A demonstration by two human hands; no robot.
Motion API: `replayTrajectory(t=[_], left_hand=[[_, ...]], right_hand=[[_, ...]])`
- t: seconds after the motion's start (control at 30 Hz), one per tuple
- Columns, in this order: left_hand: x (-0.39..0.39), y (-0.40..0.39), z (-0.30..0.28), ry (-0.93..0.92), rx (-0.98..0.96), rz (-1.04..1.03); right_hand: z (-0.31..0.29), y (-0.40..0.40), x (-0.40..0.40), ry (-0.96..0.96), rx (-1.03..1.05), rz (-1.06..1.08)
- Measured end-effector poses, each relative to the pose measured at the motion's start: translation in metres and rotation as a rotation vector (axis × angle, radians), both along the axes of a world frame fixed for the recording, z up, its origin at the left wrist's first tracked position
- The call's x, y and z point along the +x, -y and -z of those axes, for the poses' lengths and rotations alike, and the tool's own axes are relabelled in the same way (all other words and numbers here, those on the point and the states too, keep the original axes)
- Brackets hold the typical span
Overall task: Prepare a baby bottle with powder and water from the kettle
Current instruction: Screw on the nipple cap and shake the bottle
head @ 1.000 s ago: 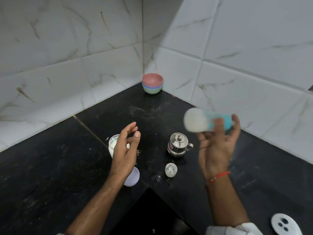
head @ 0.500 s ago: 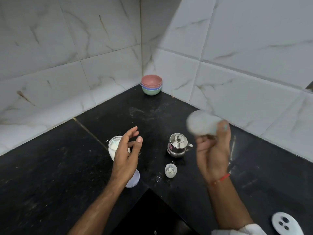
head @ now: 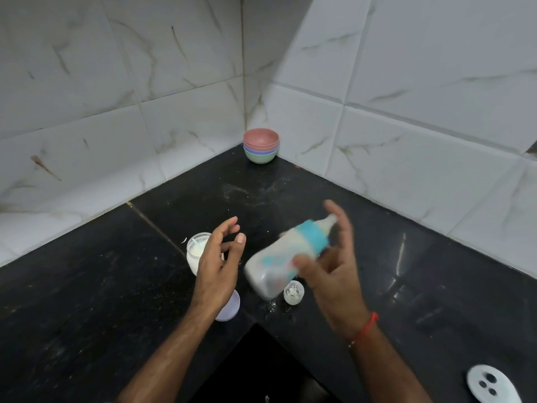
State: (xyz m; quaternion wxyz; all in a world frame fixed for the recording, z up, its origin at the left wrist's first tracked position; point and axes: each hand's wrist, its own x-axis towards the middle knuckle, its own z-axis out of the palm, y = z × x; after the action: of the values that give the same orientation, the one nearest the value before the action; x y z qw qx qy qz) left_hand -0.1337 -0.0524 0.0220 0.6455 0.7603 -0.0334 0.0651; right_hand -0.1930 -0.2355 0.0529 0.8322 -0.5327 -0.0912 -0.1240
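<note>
Centre-right of frame: right hand (head: 334,271) grasps the translucent plastic baby bottle with teal collar (head: 286,257), tilted, teat toward upper right, motion-blurred above the black stone counter (head: 87,301). Left hand (head: 218,269) hovers just left of it, fingers loose, holding nothing. Step judged: shaking to mix. Do well: firm hold on the body, collar screwed tight, short strokes, clear of the open white powder jar (head: 197,251). Kettle not visible, probably behind the bottle; fill level unreadable through blur.

Glossy, speckled black stone countertop (head: 377,286) is meeting polished white marble-look wall tiles (head: 406,82); beside it, stacked matt plastic pastel bowls (head: 261,146) are sitting.
</note>
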Motion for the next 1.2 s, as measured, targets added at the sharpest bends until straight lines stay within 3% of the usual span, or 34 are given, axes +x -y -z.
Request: replayTrajectory(t=[0.03, 0.07, 0.2, 0.23, 0.3, 0.37, 0.43, 0.47, 0.63, 0.67, 0.73, 0.8, 0.83, 0.97, 1.03, 1.13, 1.2], left_hand=[[0.0, 0.001, 0.001, -0.005, -0.008, 0.008], [-0.001, 0.003, 0.001, -0.011, -0.011, 0.014], [-0.002, 0.001, 0.002, -0.006, -0.001, 0.016], [-0.002, 0.0, 0.004, -0.004, -0.004, 0.013], [-0.002, 0.0, 0.005, -0.01, -0.013, 0.009], [-0.001, 0.003, 0.007, -0.021, -0.036, 0.009], [0.001, 0.005, 0.007, -0.058, -0.103, 0.025], [0.002, 0.006, 0.008, -0.069, -0.113, 0.038], [0.002, 0.007, 0.009, -0.017, -0.006, 0.036], [0.002, 0.008, 0.009, -0.018, -0.005, 0.032], [0.001, 0.01, 0.01, -0.026, -0.008, 0.033], [-0.001, 0.012, 0.011, -0.035, -0.026, 0.043], [-0.002, 0.013, 0.011, -0.035, -0.031, 0.046], [-0.003, 0.012, 0.018, -0.047, -0.009, 0.056], [-0.004, 0.012, 0.02, -0.052, 0.011, 0.065], [-0.003, 0.014, 0.017, -0.039, 0.029, 0.084], [-0.003, 0.015, 0.014, -0.024, 0.023, 0.088]], right_hand=[[0.003, -0.003, -0.002, 0.023, -0.082, -0.095], [0.001, -0.004, -0.004, 0.019, -0.037, -0.113], [-0.017, 0.024, 0.012, -0.019, 0.679, 0.206], [-0.018, 0.028, 0.016, 0.007, 0.745, 0.238], [-0.021, 0.017, 0.011, -0.011, 0.596, 0.218], [-0.019, 0.004, 0.002, -0.026, 0.289, 0.074], [-0.023, -0.007, -0.01, 0.066, 0.003, -0.103], [-0.028, -0.009, -0.014, 0.117, -0.056, -0.08], [-0.049, -0.008, -0.009, 0.449, -0.416, 0.638], [-0.042, -0.004, -0.003, 0.462, -0.525, 0.701], [-0.026, 0.005, 0.009, 0.283, -0.701, 0.589], [-0.011, 0.009, 0.01, 0.08, -0.755, 0.488], [-0.01, 0.007, 0.007, 0.087, -0.698, 0.523], [-0.023, -0.004, -0.003, 0.416, -0.529, 0.74], [-0.015, -0.002, 0.005, 0.37, -0.665, 0.709], [0.002, 0.003, 0.01, 0.154, -0.959, 0.478], [-0.007, 0.0, 0.003, 0.253, -0.873, 0.561]])
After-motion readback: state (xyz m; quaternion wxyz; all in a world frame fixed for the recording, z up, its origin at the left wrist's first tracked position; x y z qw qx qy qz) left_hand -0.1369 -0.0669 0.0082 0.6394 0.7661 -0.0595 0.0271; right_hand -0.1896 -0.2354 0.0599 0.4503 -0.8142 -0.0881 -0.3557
